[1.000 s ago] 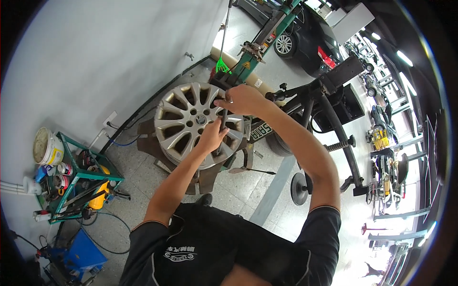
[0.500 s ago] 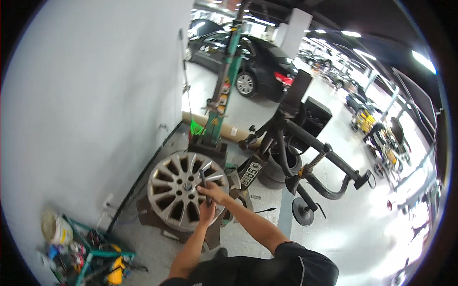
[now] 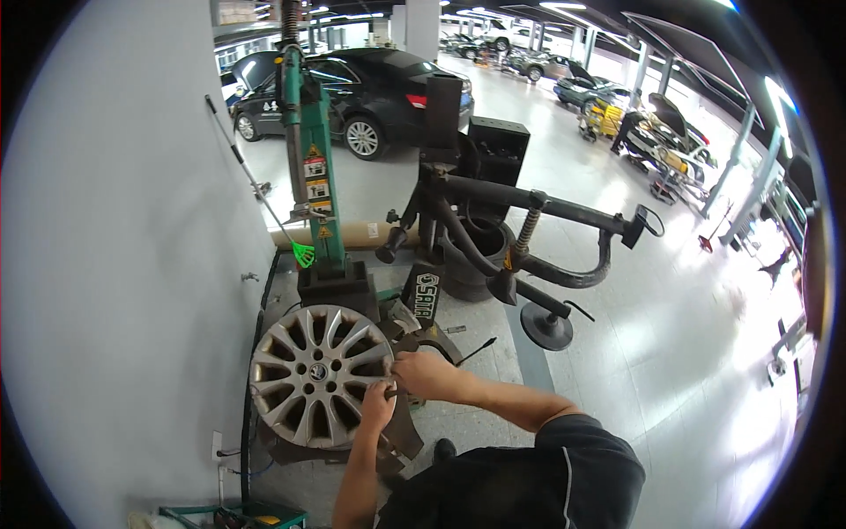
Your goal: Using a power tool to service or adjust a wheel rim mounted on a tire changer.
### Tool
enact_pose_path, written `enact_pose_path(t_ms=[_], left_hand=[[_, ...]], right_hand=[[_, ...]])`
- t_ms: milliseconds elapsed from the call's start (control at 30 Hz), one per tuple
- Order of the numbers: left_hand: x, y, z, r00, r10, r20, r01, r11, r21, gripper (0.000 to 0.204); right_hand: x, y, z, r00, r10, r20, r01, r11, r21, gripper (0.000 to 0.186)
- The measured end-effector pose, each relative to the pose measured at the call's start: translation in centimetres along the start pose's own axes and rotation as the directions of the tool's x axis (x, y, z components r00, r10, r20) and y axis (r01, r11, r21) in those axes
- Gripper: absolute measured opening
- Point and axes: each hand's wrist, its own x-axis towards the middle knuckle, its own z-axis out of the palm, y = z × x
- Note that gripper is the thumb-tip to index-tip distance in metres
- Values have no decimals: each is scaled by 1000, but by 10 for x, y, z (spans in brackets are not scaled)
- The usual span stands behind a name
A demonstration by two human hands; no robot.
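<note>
A silver alloy wheel (image 3: 295,339) with many spokes and a dark centre cap lies face up on the tyre changer's dark turntable (image 3: 401,436). At its right edge my left hand (image 3: 377,404) is closed on a dark bar-like tool (image 3: 390,393), seen only in part. Just above and to its right, my right hand (image 3: 423,375) is closed, fingertips at the rim; what it holds is too small and hidden to make out.
A green machine column (image 3: 317,185) rises behind the wheel, a white wall (image 3: 115,264) on the left. Black arms (image 3: 555,203) and stacked tyres (image 3: 476,273) stand right. A green rack (image 3: 203,516) is at bottom left, a black car (image 3: 388,106) beyond.
The view has tilted up and swung round, showing more workshop. Both hands have moved to the wheel's right edge; the dark tool, earlier upright across the spokes, now shows only as a short part.
</note>
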Motion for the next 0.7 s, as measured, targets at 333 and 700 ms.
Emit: enact_pose_path(t_ms=[333, 700], left_hand=[[-34, 32, -5, 941, 276, 194, -337, 789, 514, 19], [-97, 40, -20, 979, -155, 136, 139, 983, 116, 23]], right_hand=[[-69, 46, 216, 799, 387, 460, -488, 864, 120, 26], [-42, 39, 377, 707, 660, 254, -684, 548, 481, 28]])
